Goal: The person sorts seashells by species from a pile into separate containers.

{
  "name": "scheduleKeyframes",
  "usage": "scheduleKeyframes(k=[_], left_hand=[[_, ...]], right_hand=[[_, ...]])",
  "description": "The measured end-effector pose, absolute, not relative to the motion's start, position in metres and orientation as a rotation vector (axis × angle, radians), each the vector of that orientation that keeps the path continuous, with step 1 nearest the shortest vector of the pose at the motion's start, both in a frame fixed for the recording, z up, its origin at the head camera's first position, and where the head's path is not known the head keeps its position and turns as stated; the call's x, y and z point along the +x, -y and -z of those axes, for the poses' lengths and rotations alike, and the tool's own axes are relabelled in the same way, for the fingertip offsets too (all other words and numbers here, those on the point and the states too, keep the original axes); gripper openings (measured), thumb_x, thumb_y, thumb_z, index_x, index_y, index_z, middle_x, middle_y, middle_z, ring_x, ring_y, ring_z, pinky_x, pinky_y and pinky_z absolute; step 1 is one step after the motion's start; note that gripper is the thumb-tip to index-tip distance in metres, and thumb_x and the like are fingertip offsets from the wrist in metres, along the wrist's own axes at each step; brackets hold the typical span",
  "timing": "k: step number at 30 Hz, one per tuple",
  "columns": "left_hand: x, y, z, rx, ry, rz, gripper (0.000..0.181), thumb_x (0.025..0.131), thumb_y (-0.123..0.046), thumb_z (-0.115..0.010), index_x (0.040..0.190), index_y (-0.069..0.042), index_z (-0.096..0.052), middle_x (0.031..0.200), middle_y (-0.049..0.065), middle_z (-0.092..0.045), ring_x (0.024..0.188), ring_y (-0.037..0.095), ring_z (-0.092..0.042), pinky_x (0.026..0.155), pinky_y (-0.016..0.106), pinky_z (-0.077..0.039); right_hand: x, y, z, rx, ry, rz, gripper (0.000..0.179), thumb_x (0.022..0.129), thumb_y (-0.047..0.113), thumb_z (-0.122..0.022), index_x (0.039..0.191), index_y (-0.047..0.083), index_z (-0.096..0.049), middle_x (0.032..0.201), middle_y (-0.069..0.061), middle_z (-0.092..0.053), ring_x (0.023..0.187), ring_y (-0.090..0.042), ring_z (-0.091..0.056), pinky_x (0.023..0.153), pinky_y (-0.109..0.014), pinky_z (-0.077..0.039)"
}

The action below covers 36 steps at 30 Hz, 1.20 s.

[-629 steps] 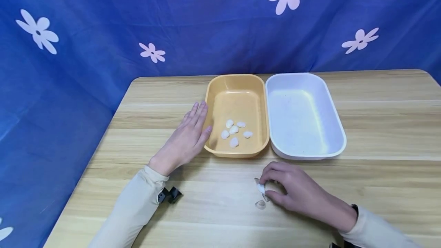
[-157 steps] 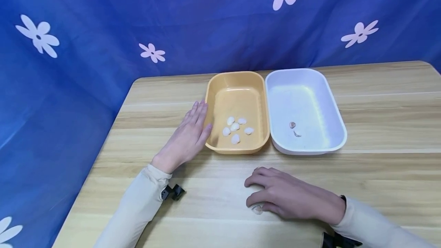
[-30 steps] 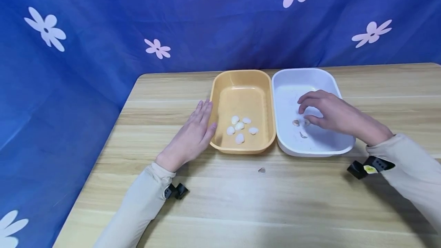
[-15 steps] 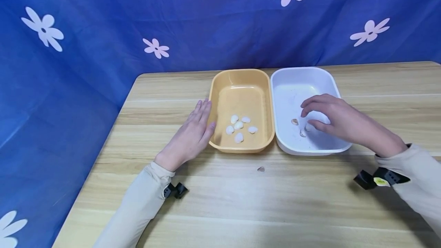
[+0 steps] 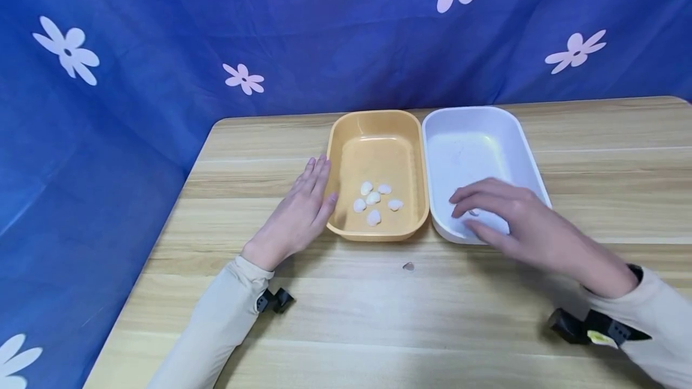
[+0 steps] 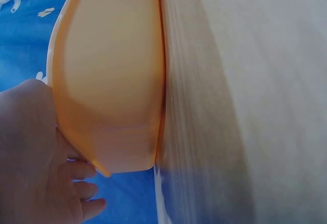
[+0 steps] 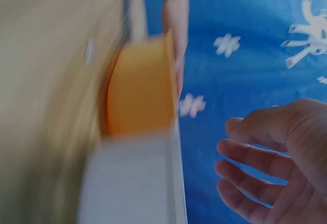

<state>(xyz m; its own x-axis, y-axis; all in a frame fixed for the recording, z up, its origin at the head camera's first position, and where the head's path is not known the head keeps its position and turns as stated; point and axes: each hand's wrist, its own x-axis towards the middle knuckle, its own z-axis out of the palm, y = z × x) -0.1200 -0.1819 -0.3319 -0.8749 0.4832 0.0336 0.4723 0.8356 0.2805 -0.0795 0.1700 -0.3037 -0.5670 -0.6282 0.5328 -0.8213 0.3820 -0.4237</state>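
Note:
My left hand lies with straight fingers against the left rim of the orange tub; the left wrist view has its fingertips at the rim. Several pale seashells are in that tub. My right hand is over the front of the white tub, fingers apart and loosely bent. The right wrist view shows nothing between its fingers. A small shell shows inside the white tub between thumb and fingers; the hand hides the other shells there. One brownish shell lies on the table in front of the tubs.
Both tubs stand side by side near the back edge of the wooden table. Behind it hangs a blue cloth with white flowers. A black wrist camera sits on the right sleeve, another on the left.
Compared with 21 s ago, brownish shells have gone from the table into the white tub. In the last half second my right hand has come towards the tub's front edge. My left hand stays put.

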Motion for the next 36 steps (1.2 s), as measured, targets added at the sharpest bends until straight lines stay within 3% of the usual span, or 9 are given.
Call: scheduleKeyframes(k=[2, 6, 9, 17, 26, 36], left_hand=[[-0.12, 0.182, 0.332, 0.776, -2.974, -0.436, 0.064, 0.106, -0.039, -0.019, 0.153, 0.002, -0.004, 0.16, 0.019, -0.004, 0.147, 0.03, 0.003, 0.119, 0.047, -0.011], [-0.12, 0.182, 0.332, 0.779, -2.979, -0.433, 0.064, 0.106, -0.038, -0.019, 0.153, 0.002, -0.005, 0.16, 0.019, -0.004, 0.147, 0.033, -0.001, 0.119, 0.046, -0.011], [-0.12, 0.183, 0.332, 0.776, -2.981, -0.44, 0.063, 0.106, -0.038, -0.02, 0.153, 0.002, -0.005, 0.16, 0.019, -0.004, 0.147, 0.032, 0.001, 0.119, 0.047, -0.012], [-0.12, 0.184, 0.333, 0.773, -2.981, -0.452, 0.063, 0.106, -0.037, -0.021, 0.153, 0.002, -0.005, 0.16, 0.02, -0.005, 0.147, 0.028, 0.004, 0.119, 0.047, -0.012], [-0.121, 0.182, 0.332, 0.783, -2.974, -0.452, 0.064, 0.106, -0.039, -0.018, 0.153, 0.003, -0.004, 0.16, 0.018, -0.003, 0.147, 0.031, 0.001, 0.12, 0.044, -0.009], [-0.121, 0.183, 0.333, 0.784, -2.953, -0.493, 0.063, 0.106, -0.037, -0.02, 0.153, 0.002, -0.003, 0.16, 0.018, -0.002, 0.147, 0.028, 0.003, 0.12, 0.046, -0.01]], right_hand=[[-0.069, -0.16, 0.306, 1.301, 2.334, -1.05, 0.031, 0.101, 0.036, -0.049, 0.1, 0.014, -0.071, 0.108, -0.001, -0.068, 0.102, -0.018, -0.063, 0.103, -0.017, -0.039], [-0.048, -0.142, 0.317, 1.356, 2.387, -1.102, 0.01, 0.091, 0.017, -0.067, 0.1, 0.017, -0.07, 0.105, 0.004, -0.068, 0.098, -0.012, -0.064, 0.095, -0.019, -0.047], [-0.039, -0.132, 0.327, 1.361, 2.487, -1.08, 0.024, 0.08, 0.002, -0.072, 0.099, 0.016, -0.07, 0.103, 0.006, -0.068, 0.096, -0.01, -0.064, 0.088, -0.024, -0.052], [-0.033, -0.113, 0.344, 1.264, 2.723, -1.044, 0.02, 0.079, 0.003, -0.073, 0.095, 0.015, -0.069, 0.104, 0.006, -0.067, 0.097, -0.008, -0.062, 0.083, -0.03, -0.054], [-0.029, -0.107, 0.356, 1.11, 2.76, -1.035, 0.028, 0.077, 0.003, -0.074, 0.103, 0.012, -0.068, 0.093, 0.008, -0.06, 0.076, -0.002, -0.051, 0.065, -0.019, -0.047], [-0.027, -0.101, 0.363, 0.961, 2.831, -0.965, 0.028, 0.08, 0.009, -0.073, 0.108, 0.009, -0.067, 0.088, 0.007, -0.052, 0.068, -0.001, -0.043, 0.057, -0.018, -0.04]])
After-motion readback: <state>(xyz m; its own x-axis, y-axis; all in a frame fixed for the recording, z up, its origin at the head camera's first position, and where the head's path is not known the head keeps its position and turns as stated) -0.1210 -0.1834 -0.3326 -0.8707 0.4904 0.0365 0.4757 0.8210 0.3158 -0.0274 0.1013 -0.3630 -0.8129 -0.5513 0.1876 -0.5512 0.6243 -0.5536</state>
